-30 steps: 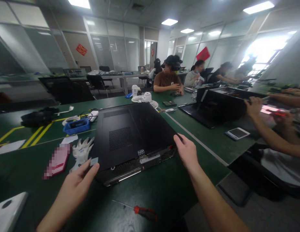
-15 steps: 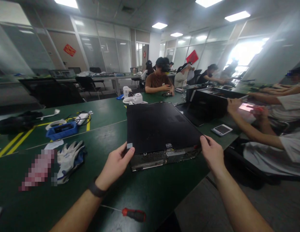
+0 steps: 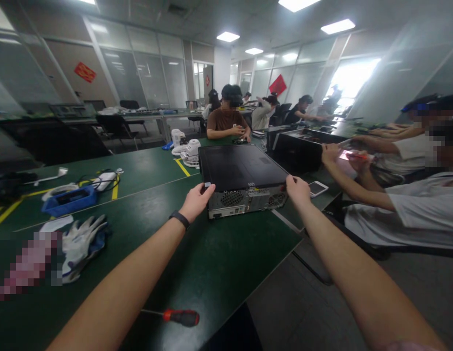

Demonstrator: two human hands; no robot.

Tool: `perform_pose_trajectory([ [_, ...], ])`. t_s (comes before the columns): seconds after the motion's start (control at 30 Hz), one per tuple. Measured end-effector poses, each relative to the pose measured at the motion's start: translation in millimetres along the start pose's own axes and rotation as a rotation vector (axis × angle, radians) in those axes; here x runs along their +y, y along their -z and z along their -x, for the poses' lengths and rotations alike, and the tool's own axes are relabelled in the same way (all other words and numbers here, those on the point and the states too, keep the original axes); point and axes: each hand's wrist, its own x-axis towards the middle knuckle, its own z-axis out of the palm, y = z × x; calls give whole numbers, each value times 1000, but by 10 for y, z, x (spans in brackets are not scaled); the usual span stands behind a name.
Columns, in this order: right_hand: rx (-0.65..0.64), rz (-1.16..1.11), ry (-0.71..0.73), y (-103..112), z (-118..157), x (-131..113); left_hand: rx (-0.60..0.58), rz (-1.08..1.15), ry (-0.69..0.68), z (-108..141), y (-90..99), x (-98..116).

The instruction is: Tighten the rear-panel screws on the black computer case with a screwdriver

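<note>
A black desktop computer case (image 3: 244,170) lies flat on the green table, its metal back panel with vents and ports facing me. My left hand (image 3: 198,201) grips the near left corner, thumb on top beside a small pale sticker. At the near right corner my right hand (image 3: 298,189) is closed, thumb on the upper edge. The fingers under both corners are partly hidden. Between my forearms and the table's front edge lies a screwdriver (image 3: 181,317) with a red and black handle; its shaft runs partly behind my left forearm.
Work gloves (image 3: 82,243) and a blue bin (image 3: 70,200) lie to the left, near a white adapter with cable (image 3: 104,180). White fans (image 3: 190,152) stand behind the case. On the right, a co-worker's arms (image 3: 352,183) reach toward another black case (image 3: 297,148), near a white phone (image 3: 318,189).
Both hands have moved the case forward, away from me, and its back panel now shows more fully. My arms are stretched further out. The view has turned slightly right.
</note>
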Motion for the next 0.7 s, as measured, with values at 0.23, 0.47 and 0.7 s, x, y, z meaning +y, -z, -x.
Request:
perform_pose_trajectory([
  [0.23,-27,136,20,74,-106,-37,114,-207,59,-66,-41,73],
  [0.47,-120,191,530,224,164,-162,14,-569,-276,135,-9,304],
  [0.7,-284,297,801,202,49,-238,-122,-879,-435,-65,-160,486],
])
